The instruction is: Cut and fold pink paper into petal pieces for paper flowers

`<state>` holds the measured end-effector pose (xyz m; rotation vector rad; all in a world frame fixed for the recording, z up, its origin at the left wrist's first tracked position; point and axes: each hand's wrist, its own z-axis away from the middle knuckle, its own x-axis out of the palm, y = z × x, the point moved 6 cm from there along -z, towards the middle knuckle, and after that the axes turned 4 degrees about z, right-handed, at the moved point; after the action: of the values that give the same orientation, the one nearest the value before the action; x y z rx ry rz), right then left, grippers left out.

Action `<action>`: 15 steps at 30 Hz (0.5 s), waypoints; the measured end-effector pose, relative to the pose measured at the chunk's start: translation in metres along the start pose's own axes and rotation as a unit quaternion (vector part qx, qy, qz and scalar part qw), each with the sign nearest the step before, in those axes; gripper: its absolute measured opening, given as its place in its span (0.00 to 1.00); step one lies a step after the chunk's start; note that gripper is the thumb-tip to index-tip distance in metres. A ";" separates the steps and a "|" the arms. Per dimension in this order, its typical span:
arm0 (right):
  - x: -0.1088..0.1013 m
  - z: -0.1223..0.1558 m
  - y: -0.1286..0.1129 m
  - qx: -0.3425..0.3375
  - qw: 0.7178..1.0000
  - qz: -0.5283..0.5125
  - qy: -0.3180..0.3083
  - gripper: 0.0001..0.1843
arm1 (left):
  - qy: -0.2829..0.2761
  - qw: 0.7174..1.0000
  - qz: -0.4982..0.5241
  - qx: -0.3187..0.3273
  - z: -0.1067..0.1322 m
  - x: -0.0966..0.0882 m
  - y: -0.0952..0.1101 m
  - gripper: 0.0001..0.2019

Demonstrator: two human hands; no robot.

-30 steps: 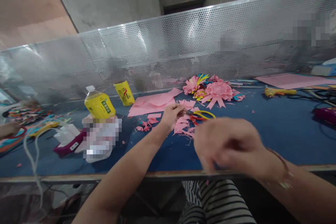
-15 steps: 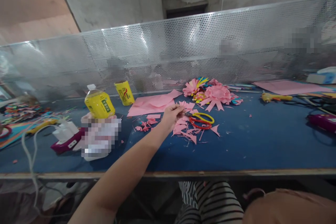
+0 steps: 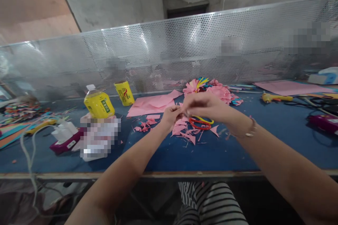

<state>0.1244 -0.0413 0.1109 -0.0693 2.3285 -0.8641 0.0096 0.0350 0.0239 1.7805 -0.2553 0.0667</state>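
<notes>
My left hand is closed in a pinch above the pink paper scraps. What its fingertips hold is too small to make out; a bit of pink shows close by. My right hand meets it from the right, fingers curled, thumb and fingertips together at the left fingertips. Anything inside that pinch is hidden. Under the right hand lie scissors with red and yellow handles, blades out of sight. Pink paper flowers are heaped just behind.
Pink paper sheets lie behind the left hand. Leftward stand a yellow-labelled bottle, a yellow container and a purple power strip with cords. A yellow glue gun rests at right. A perforated metal screen backs the table.
My right hand has come up from beside my lap to my left fingertips, now covering part of the scissors and flowers. My left hand stays pinched in nearly the same place.
</notes>
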 end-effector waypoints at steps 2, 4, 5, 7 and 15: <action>-0.018 -0.020 0.038 0.030 0.987 0.008 0.157 0.08 | -0.004 1.000 0.016 0.014 -0.002 0.000 -0.001 0.10; -0.017 -0.021 0.076 0.081 0.977 0.014 0.198 0.07 | -0.006 0.999 0.016 0.029 -0.003 -0.001 -0.001 0.10; -0.012 -0.018 0.091 0.106 0.977 0.008 0.183 0.07 | -0.007 0.999 0.004 0.035 -0.003 -0.001 -0.001 0.10; 0.000 -0.010 0.106 0.131 0.979 -0.021 0.152 0.08 | -0.006 0.998 -0.027 0.049 -0.003 -0.002 0.001 0.10; 0.013 -0.006 0.100 0.191 0.954 -0.159 0.170 0.06 | 0.005 0.996 -0.059 0.071 0.000 -0.002 0.009 0.09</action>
<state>0.1269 0.0364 0.0471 -0.1442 2.4495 -1.5861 0.0058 0.0339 0.0322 1.9336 -0.1404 0.0102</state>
